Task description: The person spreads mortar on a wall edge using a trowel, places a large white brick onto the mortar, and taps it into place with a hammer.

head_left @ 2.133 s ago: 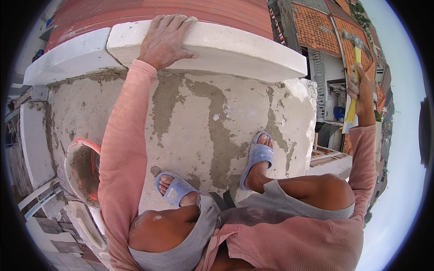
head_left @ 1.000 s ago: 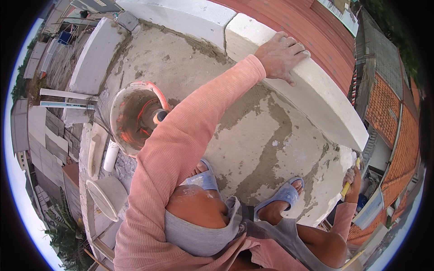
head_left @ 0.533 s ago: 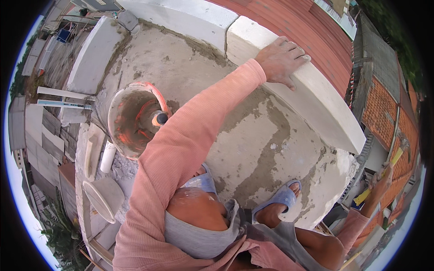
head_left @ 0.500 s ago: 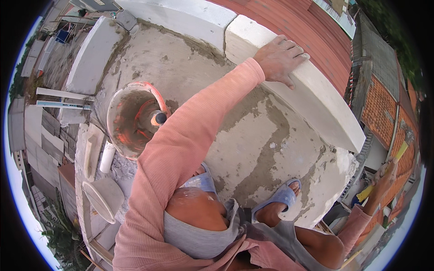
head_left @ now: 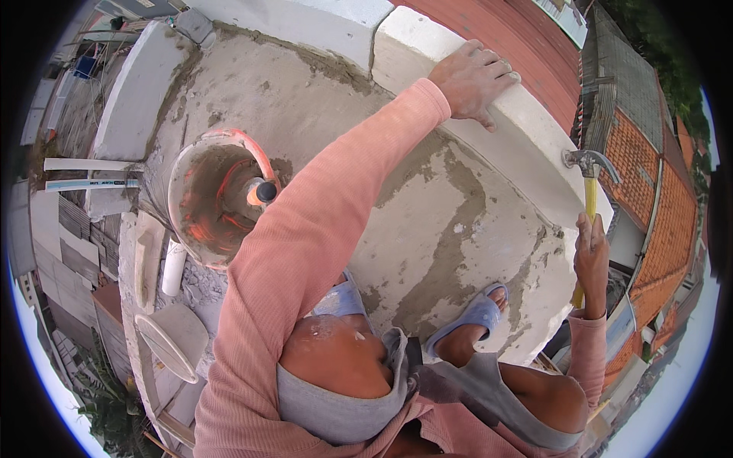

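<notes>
My left hand [head_left: 475,82] lies over the top of a pale block [head_left: 510,156], its fingers apart and its thumb down the near face. In my right hand [head_left: 592,263] is a claw hammer [head_left: 590,200] with a yellow handle, gripped below the head. The hammer's face is at the outer edge of the block, toward its right end; I cannot tell if they touch. Grey mortar runs along the block's base.
An orange-rimmed bucket [head_left: 177,191] smeared with mortar holds a tool with an orange and black handle [head_left: 266,191]. Nearby are white pipes [head_left: 173,269] and a pale dish-like container [head_left: 187,336]. More pale blocks [head_left: 305,27] line the ledge; tiled roofs [head_left: 637,153] lie beyond.
My right hand has swung the hammer inward from the far right to the block's outer edge. My left hand stays on the block. The view has shifted slightly.
</notes>
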### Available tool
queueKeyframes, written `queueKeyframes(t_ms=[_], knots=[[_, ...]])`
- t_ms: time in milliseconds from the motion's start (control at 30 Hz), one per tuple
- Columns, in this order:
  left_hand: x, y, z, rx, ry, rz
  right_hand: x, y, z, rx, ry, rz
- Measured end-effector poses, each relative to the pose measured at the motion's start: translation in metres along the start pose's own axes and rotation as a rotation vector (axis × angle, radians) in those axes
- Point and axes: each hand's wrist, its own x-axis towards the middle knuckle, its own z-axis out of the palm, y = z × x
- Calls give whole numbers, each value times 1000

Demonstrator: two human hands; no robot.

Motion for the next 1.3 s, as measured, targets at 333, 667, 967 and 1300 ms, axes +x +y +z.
queueKeyframes(t_ms=[333, 667, 967, 1300], knots=[[24, -10, -26, -291, -350, -68, 7, -55, -86, 465, 79, 316], [38, 23, -52, -45, -622, -136, 37, -57, -143, 328, 144, 171], [24, -2, -19, 100, -275, 70, 99, 87, -99, 579, 141, 306], [30, 38, -31, 44, -483, -165, 216, 215, -14, 697, -249, 282]])
